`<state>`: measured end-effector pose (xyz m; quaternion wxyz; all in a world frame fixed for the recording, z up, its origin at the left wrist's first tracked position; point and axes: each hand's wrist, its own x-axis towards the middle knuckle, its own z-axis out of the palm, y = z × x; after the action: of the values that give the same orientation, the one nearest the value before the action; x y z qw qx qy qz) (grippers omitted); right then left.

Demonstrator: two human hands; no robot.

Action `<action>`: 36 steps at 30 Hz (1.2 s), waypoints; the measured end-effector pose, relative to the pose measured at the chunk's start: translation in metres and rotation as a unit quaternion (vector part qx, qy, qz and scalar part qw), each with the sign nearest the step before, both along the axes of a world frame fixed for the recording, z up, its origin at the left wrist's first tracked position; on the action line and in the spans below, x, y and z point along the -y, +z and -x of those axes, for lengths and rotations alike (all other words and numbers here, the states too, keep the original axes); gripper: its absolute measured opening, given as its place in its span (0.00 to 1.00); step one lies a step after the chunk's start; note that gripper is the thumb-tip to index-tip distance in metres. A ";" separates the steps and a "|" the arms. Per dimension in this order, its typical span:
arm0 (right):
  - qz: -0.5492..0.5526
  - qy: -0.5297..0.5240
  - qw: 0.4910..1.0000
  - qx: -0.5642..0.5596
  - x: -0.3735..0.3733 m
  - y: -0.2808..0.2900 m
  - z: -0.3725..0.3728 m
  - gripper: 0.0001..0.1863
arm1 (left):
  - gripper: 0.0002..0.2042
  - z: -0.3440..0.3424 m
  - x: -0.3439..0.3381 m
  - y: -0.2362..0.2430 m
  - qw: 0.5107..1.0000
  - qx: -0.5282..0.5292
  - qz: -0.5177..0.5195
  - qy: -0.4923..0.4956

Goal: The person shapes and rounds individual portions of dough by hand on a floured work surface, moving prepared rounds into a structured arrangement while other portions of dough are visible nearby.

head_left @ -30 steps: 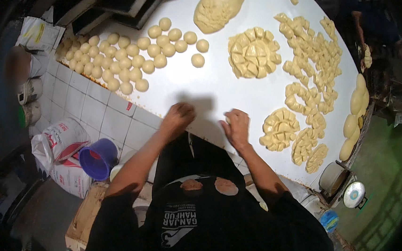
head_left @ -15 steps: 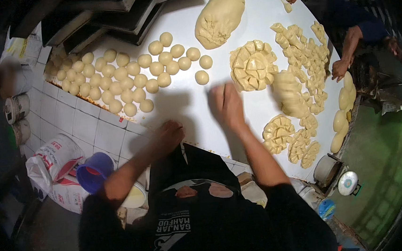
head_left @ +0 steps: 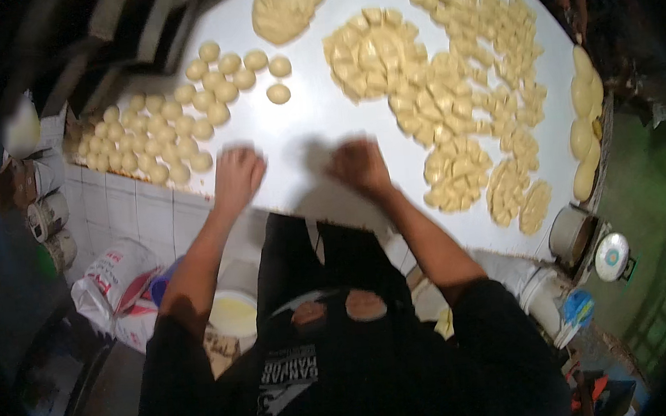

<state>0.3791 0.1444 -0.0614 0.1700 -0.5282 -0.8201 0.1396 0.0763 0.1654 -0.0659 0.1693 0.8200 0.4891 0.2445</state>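
Note:
My left hand (head_left: 238, 179) is curled, knuckles up, on the white table beside the group of round dough balls (head_left: 175, 134). My right hand (head_left: 360, 168) is also curled over the tabletop, nearest to a heap of cut dough pieces (head_left: 439, 110). Both hands are slightly blurred, and whatever lies under their fingers is hidden. Two dough balls (head_left: 279, 79) sit a little apart from the rest, ahead of and between the hands. Farther back lies a large lump of dough (head_left: 290, 8). A ring-shaped cluster of cut dough (head_left: 375, 52) stands to its right.
Dark trays (head_left: 139, 35) are stacked at the back left of the white table (head_left: 297, 144). Long smooth dough pieces (head_left: 583, 122) line its right edge. Below are sacks (head_left: 116, 280), a bucket (head_left: 233, 310), a metal pot (head_left: 573, 228) and a round lid (head_left: 612, 256).
The view has swung right and moved a bit. My left hand has come from the table's edge onto its top, near the balls. A co-worker's hands at the right have mostly left sight.

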 end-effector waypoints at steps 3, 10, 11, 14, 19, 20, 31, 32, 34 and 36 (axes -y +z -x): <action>-0.071 -0.154 0.983 -0.072 -0.015 0.005 0.027 0.16 | 0.09 -0.089 0.004 0.015 0.988 0.052 0.022 0.144; 0.168 -0.054 0.983 0.042 -0.013 0.037 -0.010 0.13 | 0.13 -0.011 0.028 -0.014 0.995 -0.028 -0.034 0.087; -0.048 -0.080 0.995 -0.034 -0.010 0.018 -0.016 0.13 | 0.13 -0.047 0.002 0.002 0.990 -0.012 -0.030 0.135; -0.015 -0.092 0.994 -0.057 0.031 0.002 0.020 0.09 | 0.08 -0.072 0.035 -0.030 0.984 -0.028 0.076 0.159; 0.136 -0.072 0.987 -0.040 0.034 0.043 -0.016 0.22 | 0.13 -0.010 0.075 -0.015 0.998 0.058 0.004 0.020; 0.131 -0.063 0.989 -0.034 0.002 0.056 0.001 0.23 | 0.11 -0.011 0.060 -0.001 0.997 0.065 0.016 0.032; 0.048 0.185 0.978 -0.085 0.012 0.027 0.069 0.17 | 0.33 0.011 0.104 0.025 0.981 0.119 0.117 0.100; 0.066 0.193 0.978 -0.040 0.005 0.008 0.046 0.16 | 0.33 0.020 0.098 0.032 0.982 0.118 0.103 0.103; -0.024 0.180 0.983 0.027 -0.023 0.002 0.051 0.16 | 0.30 0.033 0.104 0.053 0.946 0.060 0.286 0.137; -0.059 0.059 0.995 -0.046 -0.039 0.019 0.104 0.17 | 0.28 0.048 0.123 0.037 0.943 0.048 0.278 0.176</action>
<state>0.2754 0.1838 -0.0426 0.2298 -0.4610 -0.8480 0.1248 0.0286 0.0423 -0.0286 0.3677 0.6288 0.6654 0.1635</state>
